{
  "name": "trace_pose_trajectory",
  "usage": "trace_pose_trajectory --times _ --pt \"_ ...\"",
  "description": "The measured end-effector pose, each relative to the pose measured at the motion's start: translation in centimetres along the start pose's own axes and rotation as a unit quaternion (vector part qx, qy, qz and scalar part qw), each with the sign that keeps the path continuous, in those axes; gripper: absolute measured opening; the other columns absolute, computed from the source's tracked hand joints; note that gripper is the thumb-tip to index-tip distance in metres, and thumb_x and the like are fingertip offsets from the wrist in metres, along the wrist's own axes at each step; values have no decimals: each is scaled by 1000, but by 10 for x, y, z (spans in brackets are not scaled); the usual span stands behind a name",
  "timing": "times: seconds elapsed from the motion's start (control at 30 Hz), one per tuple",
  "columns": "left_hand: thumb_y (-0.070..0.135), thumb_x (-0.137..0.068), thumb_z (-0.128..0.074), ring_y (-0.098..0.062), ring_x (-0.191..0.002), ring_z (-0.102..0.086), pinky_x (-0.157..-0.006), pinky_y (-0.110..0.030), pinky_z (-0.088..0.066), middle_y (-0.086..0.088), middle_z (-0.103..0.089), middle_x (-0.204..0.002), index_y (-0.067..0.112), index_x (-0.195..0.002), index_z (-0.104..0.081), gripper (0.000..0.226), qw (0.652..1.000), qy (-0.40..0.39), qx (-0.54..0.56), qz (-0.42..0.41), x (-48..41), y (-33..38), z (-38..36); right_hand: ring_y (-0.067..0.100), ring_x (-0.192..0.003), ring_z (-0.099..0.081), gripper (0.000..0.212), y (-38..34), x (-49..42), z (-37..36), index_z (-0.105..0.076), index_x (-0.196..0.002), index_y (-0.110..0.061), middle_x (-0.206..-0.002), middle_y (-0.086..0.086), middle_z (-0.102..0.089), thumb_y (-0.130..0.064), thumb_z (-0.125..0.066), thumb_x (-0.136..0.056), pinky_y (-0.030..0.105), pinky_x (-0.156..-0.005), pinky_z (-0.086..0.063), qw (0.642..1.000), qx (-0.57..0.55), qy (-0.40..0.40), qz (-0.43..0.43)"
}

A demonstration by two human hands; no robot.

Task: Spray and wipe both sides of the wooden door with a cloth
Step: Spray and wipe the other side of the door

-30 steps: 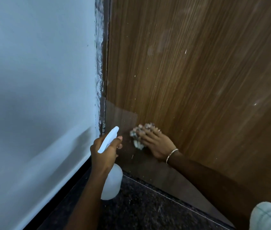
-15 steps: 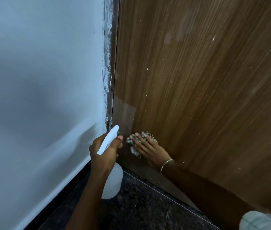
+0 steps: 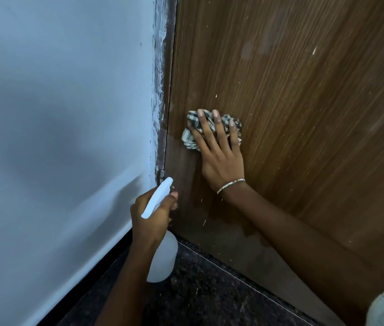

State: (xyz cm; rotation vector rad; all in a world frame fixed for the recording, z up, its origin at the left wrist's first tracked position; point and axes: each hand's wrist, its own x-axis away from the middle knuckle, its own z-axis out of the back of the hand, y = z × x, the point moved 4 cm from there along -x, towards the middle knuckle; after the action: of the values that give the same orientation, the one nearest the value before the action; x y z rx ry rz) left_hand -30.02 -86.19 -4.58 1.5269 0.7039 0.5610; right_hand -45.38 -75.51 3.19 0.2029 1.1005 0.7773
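wooden door (image 3: 303, 114): brown grain, fills the frame from 12 round to 4 o'clock. pale specks across it, and a darker, wet-looking patch low by the hinge (image 3: 162, 173) edge.
cloth (image 3: 191, 140): black-and-white check, bunched, flat on the door face just right of centre, near the hinge edge.
right hand (image 3: 221, 158): lies over the cloth, palm to the door. fingers (image 3: 218, 128) are straight and spread, pressing the cloth on and pinching nothing. thin bangle (image 3: 231, 185) at the wrist.
left hand (image 3: 148, 220): toward 6 o'clock of centre, fingers curled round the neck of the spray bottle (image 3: 162, 260). cannot tell if a finger is on the trigger.
spray bottle: white, body hangs below the fist over the floor (image 3: 209, 297), head points up toward 1 o'clock at the hinge.
rest: pale wall (image 3: 57, 114) at 9 o'clock, rough paint along the door frame (image 3: 160, 90).
step, judged: wiping the low hinge-side part of this face. upper door and the other face look not yet done.
risk 1: the cloth is only pressed, not gripped, so a fast stroke could slide the hand off and drop it.
risk 2: the nozzle sits close to wall and frame, so a squeeze now could wet the paint, not the door.
risk 3: the wad is small, so specks between strokes get missed.
risk 4: drips could run down to the floor.
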Motion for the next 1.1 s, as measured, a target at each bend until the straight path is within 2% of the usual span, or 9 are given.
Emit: trace_pose_trajectory --times 0.17,0.3,0.4,0.47,0.57,0.73,0.8,0.93,1.1 --pt "19 -87 -73 -11 -59 -66 -53 -22 -51 -9 -74 -81 15 -104 -75 18 1000 -14 -21 -4 -2 -9 5 43 -157 -4 70 -53 80 -62 -19 -164 -16 -170 22 3 -34 -38 -99 61 -123 13 965 54 -123 223" --pt "27 -87 -73 -21 -75 -70 -65 -30 -58 -8 -73 -95 13 -108 -70 26 998 12 -52 16 -5 -15 12 43 -157 0 77 -75 133 -84 -13 -164 -16 -165 26 15 -53 -39 -101 58 -124 5 902 103 -221 357" --pt "28 -87 -73 -20 -68 -67 -58 -26 -53 -8 -73 -88 12 -106 -72 24 998 8 -53 14 -5 -14 14 40 -158 3 72 -72 128 -81 -14 -165 -18 -165 22 18 -43 -36 -102 60 -120 21 906 93 -225 347" --pt "25 -87 -73 -15 -59 -64 -54 -23 -48 -7 -73 -79 11 -99 -74 19 998 4 -65 8 -5 -11 15 36 -158 -7 71 -60 104 -69 -25 -163 -19 -169 17 1 -35 -42 -96 60 -117 28 933 83 -192 293" --pt "19 -87 -71 -18 -52 -62 -49 -25 -48 -6 -69 -64 12 -86 -75 9 998 -1 -67 0 -6 -8 14 33 -158 -14 74 -27 39 -30 -32 -162 -18 -171 11 -17 -17 -48 -90 54 -127 7 990 5 -75 123" --pt "30 -81 -73 -21 -54 -61 -47 -24 -47 -14 -66 -70 -1 -89 -70 32 997 34 -65 1 -8 -11 16 33 -159 -6 63 -13 -21 -2 -22 -164 -19 -173 7 -9 -10 -31 -103 54 -129 -1 999 -27 16 -32" --pt "42 -74 -68 -19 -56 -60 -48 -21 -45 -15 -65 -73 -3 -91 -69 48 997 36 -65 -2 -10 -14 19 35 -159 -7 63 -23 -20 -12 -20 -165 -18 -173 8 -10 -11 -32 -103 54 -128 -1 999 -19 22 -15" --pt "36 -80 -66 -21 -56 -64 -59 -38 -56 -1 -67 -60 17 -72 -71 21 995 9 -85 -45 -10 -11 21 42 -157 -5 67 -61 14 -56 -26 -163 -13 -171 18 -7 -17 -42 -97 58 -127 3 993 -23 -22 117" --pt "46 -77 -67 -22 -75 -72 -71 -48 -62 -1 -75 -83 21 -98 -76 34 997 31 -70 -30 -15 -14 31 48 -155 7 78 -109 90 -104 -12 -165 -13 -167 27 15 -42 -41 -99 61 -126 8 938 57 -164 300"
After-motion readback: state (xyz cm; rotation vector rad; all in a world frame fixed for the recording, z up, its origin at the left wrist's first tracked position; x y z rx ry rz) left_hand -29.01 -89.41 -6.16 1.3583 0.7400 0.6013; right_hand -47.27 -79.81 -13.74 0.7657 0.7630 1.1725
